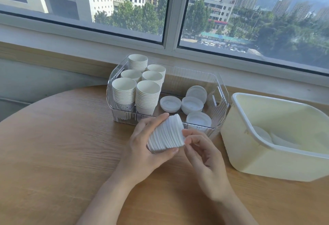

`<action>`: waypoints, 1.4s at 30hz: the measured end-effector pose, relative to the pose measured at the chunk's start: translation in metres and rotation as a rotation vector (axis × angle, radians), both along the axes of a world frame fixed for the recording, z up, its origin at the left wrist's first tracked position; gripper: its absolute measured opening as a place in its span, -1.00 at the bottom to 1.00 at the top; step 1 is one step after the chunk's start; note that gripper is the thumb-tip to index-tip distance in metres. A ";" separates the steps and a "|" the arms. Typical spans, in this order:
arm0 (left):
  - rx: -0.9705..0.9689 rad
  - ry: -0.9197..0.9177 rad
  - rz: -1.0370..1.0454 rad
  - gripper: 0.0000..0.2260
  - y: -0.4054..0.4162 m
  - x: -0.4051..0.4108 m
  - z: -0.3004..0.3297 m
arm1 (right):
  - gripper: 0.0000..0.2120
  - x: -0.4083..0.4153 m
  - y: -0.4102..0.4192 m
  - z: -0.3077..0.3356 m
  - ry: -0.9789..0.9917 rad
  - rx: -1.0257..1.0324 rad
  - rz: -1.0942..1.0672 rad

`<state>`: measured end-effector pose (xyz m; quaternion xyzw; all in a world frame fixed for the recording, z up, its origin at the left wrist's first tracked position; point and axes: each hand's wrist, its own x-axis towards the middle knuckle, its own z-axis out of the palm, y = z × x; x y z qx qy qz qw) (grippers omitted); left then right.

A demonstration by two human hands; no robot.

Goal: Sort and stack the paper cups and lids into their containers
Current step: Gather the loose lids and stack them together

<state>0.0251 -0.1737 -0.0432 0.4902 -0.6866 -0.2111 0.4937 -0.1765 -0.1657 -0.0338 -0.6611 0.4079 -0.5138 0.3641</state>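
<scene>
Just in front of the clear bin, above the middle of the table (53, 153), a stack of lids (165, 134) is lying on its side in the left hand (142, 146), which is wrapping around it from below with the thumb pressing the near end and the fingers curling over the top. Holding it sideways like this is probably keeping the nested lids squeezed together so none slips off. The right hand (201, 150) is hovering at the stack's right side with thumb and forefinger narrowly pinched at its rim, seemingly squaring it up or about to add or pick off a lid; whether it is actually gripping one, I cannot tell.

Behind, toward the table's far edge, the clear bin (220, 100) is holding six cup stacks (135, 86) standing upright in its left half and four lid piles (192, 103) in its right half, so the sorting looks well advanced. Beside it, at the table's right edge, the cream tub (249, 150) is still holding a few loose lids (263, 134).
</scene>
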 end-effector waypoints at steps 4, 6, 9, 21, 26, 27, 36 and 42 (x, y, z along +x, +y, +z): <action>-0.012 -0.049 -0.026 -0.24 0.002 -0.004 0.000 | -0.78 -0.008 -0.003 0.001 0.012 -0.003 -0.045; -0.016 -0.081 -0.046 -0.23 0.003 -0.007 0.000 | -0.78 -0.007 -0.003 0.005 -0.089 0.039 -0.025; -0.020 -0.089 -0.073 -0.24 0.005 -0.012 -0.002 | -0.50 -0.010 -0.002 0.006 -0.154 0.127 0.047; -0.004 -0.091 -0.074 -0.22 0.010 -0.016 -0.002 | -0.42 -0.004 -0.001 -0.002 0.012 0.139 0.067; -0.028 -0.101 -0.063 -0.19 0.014 -0.014 -0.003 | -0.40 0.003 0.006 0.001 0.033 0.117 0.006; -0.027 -0.096 -0.071 -0.19 0.016 -0.014 -0.003 | -0.39 0.005 0.007 0.001 0.046 0.105 -0.006; 0.033 0.039 0.079 -0.25 0.045 -0.005 -0.010 | -0.33 0.023 0.020 -0.003 -0.097 0.193 0.060; 0.072 0.107 0.208 -0.26 0.069 0.005 -0.006 | -0.39 0.026 0.025 -0.008 -0.030 0.238 0.120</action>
